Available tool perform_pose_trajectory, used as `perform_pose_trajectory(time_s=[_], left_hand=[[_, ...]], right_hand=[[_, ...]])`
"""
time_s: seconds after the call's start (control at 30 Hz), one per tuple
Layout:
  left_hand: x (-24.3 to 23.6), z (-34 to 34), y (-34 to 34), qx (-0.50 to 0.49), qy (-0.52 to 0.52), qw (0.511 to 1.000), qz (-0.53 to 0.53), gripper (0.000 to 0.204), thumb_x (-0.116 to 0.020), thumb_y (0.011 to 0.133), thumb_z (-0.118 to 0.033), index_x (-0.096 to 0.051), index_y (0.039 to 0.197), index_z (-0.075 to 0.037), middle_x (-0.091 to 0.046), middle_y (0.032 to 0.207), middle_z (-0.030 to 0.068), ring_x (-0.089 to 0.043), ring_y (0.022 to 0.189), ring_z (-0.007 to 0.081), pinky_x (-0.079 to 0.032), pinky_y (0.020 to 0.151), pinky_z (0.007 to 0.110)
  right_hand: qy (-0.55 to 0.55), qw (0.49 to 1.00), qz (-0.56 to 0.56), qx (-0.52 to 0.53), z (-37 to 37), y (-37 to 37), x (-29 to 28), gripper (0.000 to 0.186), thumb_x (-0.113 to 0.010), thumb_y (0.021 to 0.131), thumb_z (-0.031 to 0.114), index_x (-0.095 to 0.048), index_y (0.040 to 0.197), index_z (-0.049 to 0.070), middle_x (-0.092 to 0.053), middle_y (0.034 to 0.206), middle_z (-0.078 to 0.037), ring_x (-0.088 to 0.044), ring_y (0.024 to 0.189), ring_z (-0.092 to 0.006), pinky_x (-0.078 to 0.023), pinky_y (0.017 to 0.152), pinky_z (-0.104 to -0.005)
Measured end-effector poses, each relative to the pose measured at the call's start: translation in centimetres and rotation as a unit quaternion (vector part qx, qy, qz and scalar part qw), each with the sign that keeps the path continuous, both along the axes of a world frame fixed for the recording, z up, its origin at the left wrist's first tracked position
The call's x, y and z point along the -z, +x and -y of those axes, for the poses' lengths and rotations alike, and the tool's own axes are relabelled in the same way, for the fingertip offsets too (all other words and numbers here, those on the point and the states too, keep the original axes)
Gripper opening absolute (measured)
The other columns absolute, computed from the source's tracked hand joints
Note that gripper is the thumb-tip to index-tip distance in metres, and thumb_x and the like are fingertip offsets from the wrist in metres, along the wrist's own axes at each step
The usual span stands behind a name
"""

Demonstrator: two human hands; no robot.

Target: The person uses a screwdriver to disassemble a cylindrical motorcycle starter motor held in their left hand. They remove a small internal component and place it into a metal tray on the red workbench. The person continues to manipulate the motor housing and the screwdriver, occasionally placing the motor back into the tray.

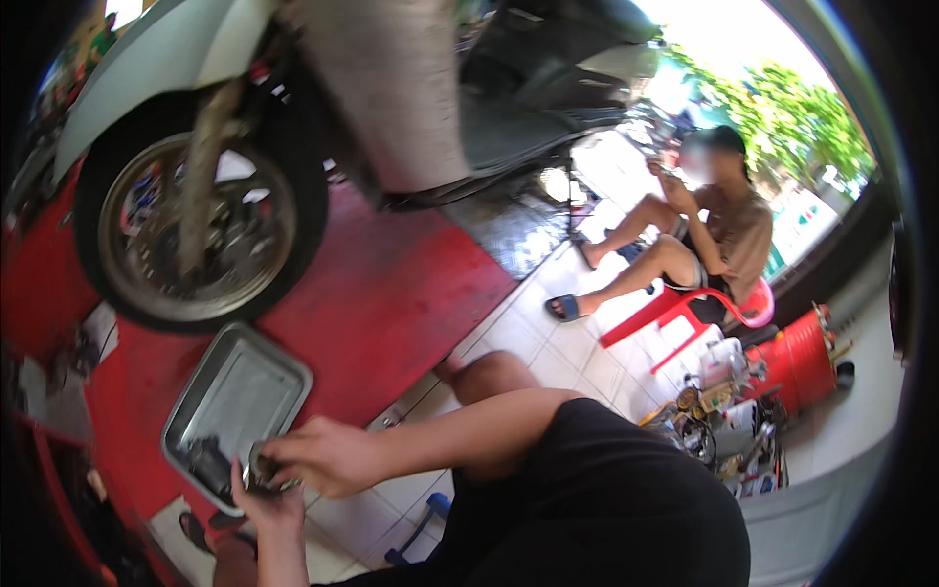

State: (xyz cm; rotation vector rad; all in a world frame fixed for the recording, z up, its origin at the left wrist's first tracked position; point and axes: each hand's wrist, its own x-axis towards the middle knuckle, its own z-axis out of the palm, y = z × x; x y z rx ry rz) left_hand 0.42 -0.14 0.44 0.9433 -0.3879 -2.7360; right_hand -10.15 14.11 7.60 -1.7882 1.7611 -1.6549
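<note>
Holding a small part [262,470] between half-curled left hand [271,503] and tightly curled right hand [335,456], at the tray's [246,383] near right edge.

A motorcycle repair workshop, open on one side to bright daylight and leafy green trees [782,112]. A pale grey scooter with scuffed body panels [386,98] stands on a flat, stained red platform [391,284]. Below its front wheel sits a shallow grey metal tray [235,367] holding a dark part [207,462]. Assorted metal parts [724,421] crowd the white tiled floor [528,338] beside a red drum [797,362].
</note>
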Motion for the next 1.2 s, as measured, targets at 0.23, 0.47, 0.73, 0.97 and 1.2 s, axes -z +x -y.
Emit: perform_pose_trajectory(time_s=[0.23,0.47,0.73,0.97,1.2], left_hand=[[1.7,0.6,0.4,0.045,0.059,0.995,-0.071,0.041,-0.052,0.094,-0.040,-0.065,0.110,-0.004,-0.066,0.116,0.0160,-0.062,0.108,0.0304,-0.048,0.096,0.043],[0.4,-1.2,1.4,0.043,0.079,0.994,-0.065,0.046,-0.051,0.095,-0.045,-0.062,0.113,-0.003,-0.064,0.119,0.0181,-0.057,0.116,0.0424,-0.045,0.102,0.054],[0.5,-2.1,1.4,0.046,0.106,0.993,-0.021,0.050,-0.051,0.095,-0.046,-0.061,0.118,-0.004,-0.062,0.122,0.0181,-0.057,0.114,0.0391,-0.047,0.097,0.052],[-0.2,-0.4,0.5,0.006,0.140,0.990,-0.030,0.046,-0.052,0.094,-0.045,-0.062,0.113,-0.004,-0.062,0.116,0.0173,-0.057,0.100,0.0355,-0.050,0.087,0.044],[-0.3,0.4,0.4,0.007,0.141,0.988,-0.066,0.045,-0.050,0.094,-0.046,-0.064,0.106,-0.005,-0.062,0.115,0.0171,-0.059,0.099,0.0352,-0.050,0.086,0.045]], right_hand=[[0.063,0.997,0.034,0.032,-1.2,0.3,-0.7,0.034,-0.062,0.074,-0.010,-0.058,0.106,0.001,-0.066,0.086,-0.018,-0.067,0.076,-0.0393,-0.054,0.062,-0.0429],[0.032,0.998,-0.007,-0.046,-1.0,0.7,-0.8,0.033,-0.062,0.073,-0.012,-0.062,0.103,-0.001,-0.069,0.084,-0.014,-0.068,0.067,-0.0314,-0.054,0.057,-0.0367],[0.107,0.990,0.034,-0.089,-1.7,0.1,-2.9,0.018,-0.061,0.079,-0.012,-0.062,0.096,-0.007,-0.070,0.084,-0.018,-0.072,0.077,-0.0307,-0.058,0.069,-0.0372],[0.107,0.956,0.206,0.181,-0.1,-4.7,-3.2,0.015,-0.058,0.092,0.005,-0.066,0.101,-0.004,-0.067,0.077,-0.012,-0.065,0.065,-0.0212,-0.049,0.060,-0.0345],[0.451,0.852,-0.162,0.210,3.4,-9.2,5.5,0.018,-0.066,0.086,0.018,-0.070,0.096,0.003,-0.069,0.090,-0.023,-0.068,0.082,-0.0418,-0.055,0.071,-0.0469]])
